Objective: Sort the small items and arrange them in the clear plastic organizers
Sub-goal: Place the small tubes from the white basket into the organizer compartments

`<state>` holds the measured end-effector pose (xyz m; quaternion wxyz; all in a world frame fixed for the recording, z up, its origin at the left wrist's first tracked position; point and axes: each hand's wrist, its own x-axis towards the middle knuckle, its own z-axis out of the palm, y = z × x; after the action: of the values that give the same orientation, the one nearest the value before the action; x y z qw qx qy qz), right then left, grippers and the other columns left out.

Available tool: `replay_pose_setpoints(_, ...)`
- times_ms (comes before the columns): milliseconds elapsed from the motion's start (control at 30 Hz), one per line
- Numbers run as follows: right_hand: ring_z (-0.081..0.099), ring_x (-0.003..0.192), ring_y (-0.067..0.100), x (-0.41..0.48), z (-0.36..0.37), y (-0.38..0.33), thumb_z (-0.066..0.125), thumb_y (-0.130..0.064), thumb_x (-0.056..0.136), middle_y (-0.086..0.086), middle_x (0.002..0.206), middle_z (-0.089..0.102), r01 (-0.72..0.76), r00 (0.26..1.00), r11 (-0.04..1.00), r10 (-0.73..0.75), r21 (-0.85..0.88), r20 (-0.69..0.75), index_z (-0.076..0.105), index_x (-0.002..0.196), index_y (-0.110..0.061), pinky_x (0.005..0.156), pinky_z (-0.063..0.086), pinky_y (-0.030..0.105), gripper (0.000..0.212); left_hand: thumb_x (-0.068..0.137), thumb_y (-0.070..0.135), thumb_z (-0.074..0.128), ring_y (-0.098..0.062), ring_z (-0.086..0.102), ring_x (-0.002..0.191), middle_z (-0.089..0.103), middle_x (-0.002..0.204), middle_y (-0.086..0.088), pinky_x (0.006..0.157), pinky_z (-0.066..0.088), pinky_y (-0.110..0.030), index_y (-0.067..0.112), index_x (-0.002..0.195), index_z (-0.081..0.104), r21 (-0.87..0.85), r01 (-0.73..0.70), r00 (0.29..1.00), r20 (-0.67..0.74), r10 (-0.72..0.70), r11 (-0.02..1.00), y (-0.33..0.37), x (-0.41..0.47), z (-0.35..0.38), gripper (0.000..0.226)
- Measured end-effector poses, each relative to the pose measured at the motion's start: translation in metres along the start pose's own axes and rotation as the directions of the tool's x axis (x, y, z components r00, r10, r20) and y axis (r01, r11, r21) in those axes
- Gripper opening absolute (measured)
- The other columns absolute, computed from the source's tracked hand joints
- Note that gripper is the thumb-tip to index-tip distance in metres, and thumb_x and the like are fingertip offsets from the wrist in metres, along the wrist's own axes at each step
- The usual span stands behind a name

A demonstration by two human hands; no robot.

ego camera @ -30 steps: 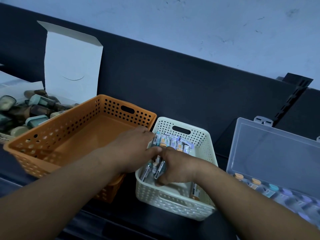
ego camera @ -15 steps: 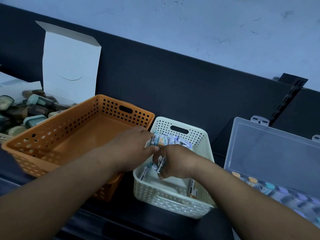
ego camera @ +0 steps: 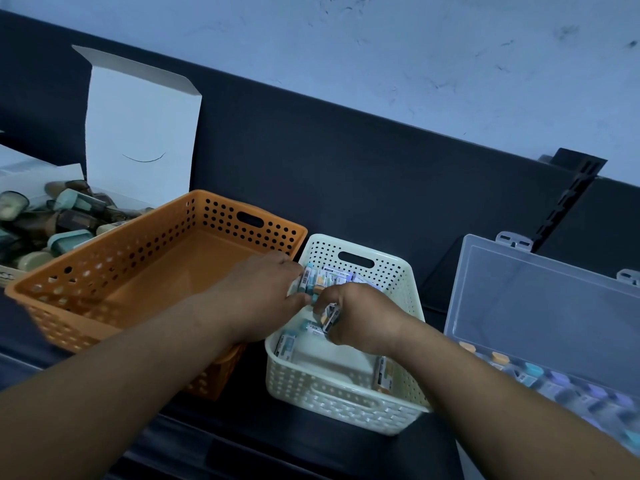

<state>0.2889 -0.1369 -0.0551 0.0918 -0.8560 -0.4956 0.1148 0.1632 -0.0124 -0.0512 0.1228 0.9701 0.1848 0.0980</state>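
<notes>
A cream perforated basket (ego camera: 346, 407) stands in the middle with several small labelled tubes (ego camera: 332, 275) in it. My left hand (ego camera: 263, 292) reaches over the basket's left rim and holds a bunch of these tubes against the far end. My right hand (ego camera: 360, 317) is inside the basket, fingers curled round a couple of tubes (ego camera: 329, 315). More tubes (ego camera: 285, 346) lie loose on the basket floor. At the right stands the clear plastic organizer (ego camera: 540, 299), its lid up, with a row of capped tubes (ego camera: 533, 372) inside.
An orange perforated basket (ego camera: 114, 271) sits left of the cream one, touching it. Behind it an open white carton (ego camera: 138, 126) holds several brown and teal capped items (ego camera: 52, 220). A dark back panel and a slotted black rail (ego camera: 568, 202) rise behind.
Both hands stay in the cream basket and have shifted slightly toward each other. My right hand has gathered the tubes tighter. The baskets and the organizer have not moved.
</notes>
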Motion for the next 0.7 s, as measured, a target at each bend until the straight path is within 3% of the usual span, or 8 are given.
replay_pose_setpoints(133, 0.064, 0.079, 0.017, 0.000, -0.005, 0.002, 0.075, -0.011, 0.074, -0.004, 0.088, 0.066, 0.000, 0.999, 0.989, 0.005, 0.149, -0.032, 0.066, 0.097, -0.033, 0.071, 0.054, 0.029, 0.033, 0.095, 0.048, 0.044, -0.016, 0.021, 0.140, 0.032, 0.150, 0.005, 0.115, 0.017, -0.036, 0.029, 0.144, 0.035, 0.041, -0.035, 0.998, -0.052, 0.037, 0.999, 0.000, 0.000, 0.000, 0.053)
replay_pose_setpoints(267, 0.065, 0.072, 0.021, -0.002, -0.013, 0.001, 0.080, -0.008, 0.068, 0.001, 0.093, 0.069, 0.007, 0.997, 0.939, 0.021, 0.344, -0.078, 0.065, 0.078, -0.037, 0.072, 0.057, 0.042, 0.035, 0.091, 0.036, 0.052, -0.013, 0.010, 0.144, 0.031, 0.151, 0.010, 0.116, 0.004, -0.038, 0.037, 0.138, 0.041, 0.093, -0.102, 0.991, -0.072, 0.109, 0.990, 0.001, 0.001, -0.001, 0.048)
replay_pose_setpoints(400, 0.058, 0.065, 0.018, -0.009, -0.022, -0.002, 0.081, -0.005, 0.067, 0.007, 0.090, 0.068, 0.005, 0.997, 0.856, 0.035, 0.516, -0.068, 0.069, 0.085, -0.030, 0.060, 0.050, 0.034, 0.033, 0.087, 0.038, 0.058, -0.008, 0.025, 0.137, 0.051, 0.131, 0.016, 0.113, 0.004, -0.036, 0.040, 0.118, 0.056, 0.074, -0.147, 0.983, -0.104, 0.154, 0.986, 0.001, -0.001, -0.001, 0.031)
replay_pose_setpoints(500, 0.055, 0.060, 0.012, -0.015, -0.026, -0.006, 0.079, 0.001, 0.069, 0.000, 0.080, 0.064, 0.002, 0.998, 0.815, 0.033, 0.579, -0.049, 0.068, 0.086, -0.029, 0.056, 0.047, 0.025, 0.036, 0.086, 0.041, 0.062, -0.005, 0.040, 0.124, 0.058, 0.114, 0.019, 0.112, 0.008, -0.035, 0.039, 0.103, 0.060, 0.036, -0.173, 0.972, -0.158, 0.176, 0.984, 0.000, 0.000, -0.001, 0.018)
replay_pose_setpoints(700, 0.062, 0.074, 0.018, -0.021, -0.031, -0.002, 0.076, 0.007, 0.069, 0.007, 0.090, 0.069, -0.052, 0.995, 0.695, 0.099, 0.718, -0.023, 0.070, 0.090, -0.023, 0.065, 0.055, 0.026, 0.038, 0.088, 0.044, 0.059, -0.004, 0.046, 0.108, 0.060, 0.099, 0.018, 0.109, 0.012, -0.032, 0.036, 0.099, 0.058, 0.045, -0.196, 0.956, -0.213, 0.201, 0.980, -0.002, 0.002, -0.001, 0.013)
